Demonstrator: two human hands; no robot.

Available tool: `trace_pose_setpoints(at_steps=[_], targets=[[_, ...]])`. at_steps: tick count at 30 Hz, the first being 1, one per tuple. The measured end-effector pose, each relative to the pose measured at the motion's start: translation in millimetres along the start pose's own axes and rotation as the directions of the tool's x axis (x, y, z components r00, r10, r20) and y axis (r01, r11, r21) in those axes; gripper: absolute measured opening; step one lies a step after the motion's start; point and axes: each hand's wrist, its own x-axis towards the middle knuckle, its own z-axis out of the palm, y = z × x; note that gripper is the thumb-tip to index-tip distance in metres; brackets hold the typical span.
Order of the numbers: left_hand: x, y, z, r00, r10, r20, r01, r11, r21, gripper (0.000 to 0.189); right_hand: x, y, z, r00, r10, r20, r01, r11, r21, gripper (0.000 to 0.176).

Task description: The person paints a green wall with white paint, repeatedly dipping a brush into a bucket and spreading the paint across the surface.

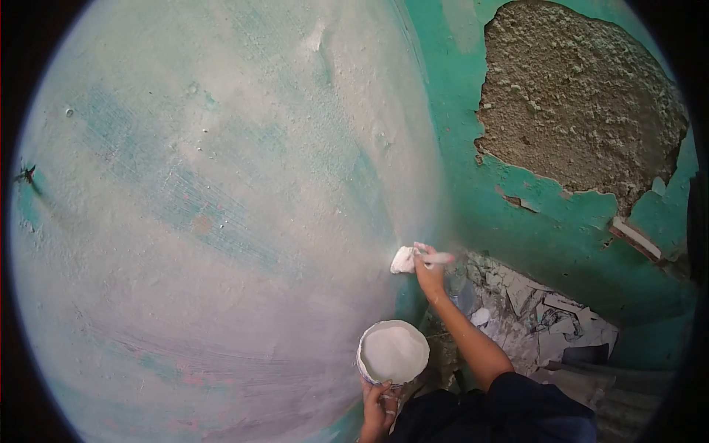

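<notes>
My right hand [429, 275] is closed around a paintbrush [403, 260], whose bristle end is coated in thick white paint and rests at the wall surface. Its pale handle sticks out to the right past my fingers. Lower down, my left hand [377, 406] grips a round tub [360, 365] by its near underside. White paint [394, 354] fills much of the tub, and smears of it mark the rim and my fingers. The wall [221, 148] on the left is mostly whitened, with turquoise streaks showing through; a green strip remains bare near the brush.
To the right, a green wall [458, 148] meets the whitened one at a corner. A large patch of exposed rough plaster [576, 96] breaks it, with peeling edges. Broken debris [532, 310] covers the floor below. A small dark fixture [26, 175] protrudes at far left.
</notes>
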Motion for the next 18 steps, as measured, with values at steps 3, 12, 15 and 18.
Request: trace_pose_setpoints(at_steps=[3, 12, 15, 18], targets=[[-4.8, -3.0, 2.9, 1.000, 0.014, -0.008, -0.014, 1.000, -0.026, 0.077, 15.4, -74.3, 34.2, 0.921, -0.390, 0.021, 0.365, 0.841, -0.399, 0.031], [-8.2, -18.2, 7.1, 0.999, 0.035, -0.027, -0.037, 0.995, -0.096, 0.079, 25.3, -294.3, 108.0, 0.744, -0.634, 0.211, 0.614, 0.773, 0.161, 0.026], [-9.2, -21.1, 7.4, 0.999, 0.040, -0.022, -0.042, 0.994, -0.102, 0.078, 38.3, -245.3, 84.1, 0.815, -0.549, 0.183, 0.507, 0.830, 0.234, 0.028], [-15.2, -18.9, 14.0, 0.997, 0.057, -0.056, -0.061, 0.995, -0.081, 0.078, 29.0, -153.8, 33.7, 0.964, -0.259, 0.065, 0.262, 0.964, -0.048, 0.032]])
